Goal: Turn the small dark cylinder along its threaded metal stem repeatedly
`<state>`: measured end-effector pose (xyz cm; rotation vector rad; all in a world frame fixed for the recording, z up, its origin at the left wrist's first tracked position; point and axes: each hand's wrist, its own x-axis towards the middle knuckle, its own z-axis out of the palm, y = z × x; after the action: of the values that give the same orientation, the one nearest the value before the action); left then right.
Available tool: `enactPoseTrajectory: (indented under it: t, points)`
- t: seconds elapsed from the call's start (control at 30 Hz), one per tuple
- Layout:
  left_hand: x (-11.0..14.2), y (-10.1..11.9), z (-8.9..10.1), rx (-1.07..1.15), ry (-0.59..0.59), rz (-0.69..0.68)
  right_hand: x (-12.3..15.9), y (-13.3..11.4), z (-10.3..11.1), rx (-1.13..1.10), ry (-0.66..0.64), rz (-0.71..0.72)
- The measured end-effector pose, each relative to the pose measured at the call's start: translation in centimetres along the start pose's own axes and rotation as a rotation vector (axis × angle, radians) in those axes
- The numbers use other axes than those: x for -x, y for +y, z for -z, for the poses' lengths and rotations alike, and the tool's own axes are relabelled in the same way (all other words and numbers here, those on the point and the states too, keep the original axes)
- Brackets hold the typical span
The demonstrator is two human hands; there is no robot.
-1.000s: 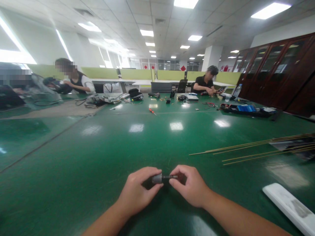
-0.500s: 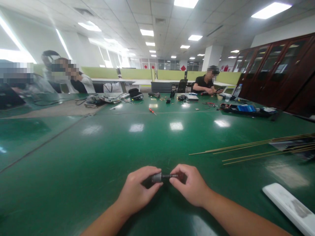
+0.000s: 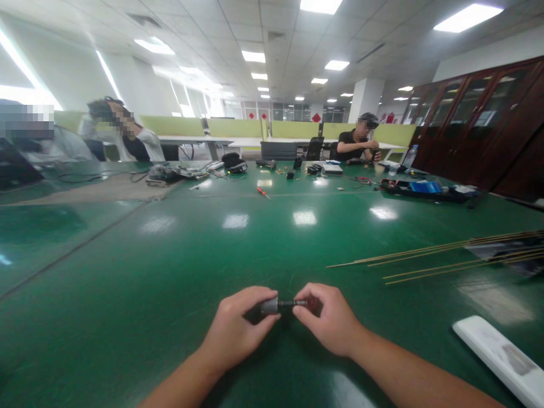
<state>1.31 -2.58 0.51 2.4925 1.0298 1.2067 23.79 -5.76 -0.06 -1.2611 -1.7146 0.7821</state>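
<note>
Low in the middle of the view, my left hand (image 3: 238,328) and my right hand (image 3: 329,320) meet just above the green table (image 3: 170,266). Between them is a small dark cylindrical part (image 3: 271,306) with a thin black shaft sticking out to the right. My left fingers are closed round the grey cylinder. My right thumb and forefinger pinch the far end of the shaft. What the right palm hides I cannot make out.
Several thin brass rods (image 3: 433,255) lie to the right, a white flat bar (image 3: 497,357) nearer at the lower right. A red-handled screwdriver (image 3: 263,192), tools and a black tray (image 3: 425,190) sit far across. Three other people sit at the far side.
My hands and the part have stayed almost still. The person at the far left has sat up and raised an arm; the person at the far right lifted a hand to the face.
</note>
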Motion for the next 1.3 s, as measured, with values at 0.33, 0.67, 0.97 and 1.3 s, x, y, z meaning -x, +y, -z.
enactPoseTrajectory:
  t: [0.33, 0.67, 0.97, 1.3]
  points:
    - [-0.13, 0.09, 0.14, -0.002, 0.009, -0.007, -0.11, -0.14, 0.03, -0.017, 0.004, -0.018]
    - [0.02, -0.33, 0.01, -0.014, -0.005, 0.012, -0.20, 0.03, 0.07, -0.031, -0.003, -0.032]
    - [0.08, -0.30, -0.05, -0.005, -0.005, 0.020, -0.14, 0.15, 0.07, -0.043, -0.001, -0.042]
    - [-0.10, -0.39, -0.18, 0.004, 0.000, 0.028, -0.18, 0.28, 0.10, -0.039, -0.006, -0.034]
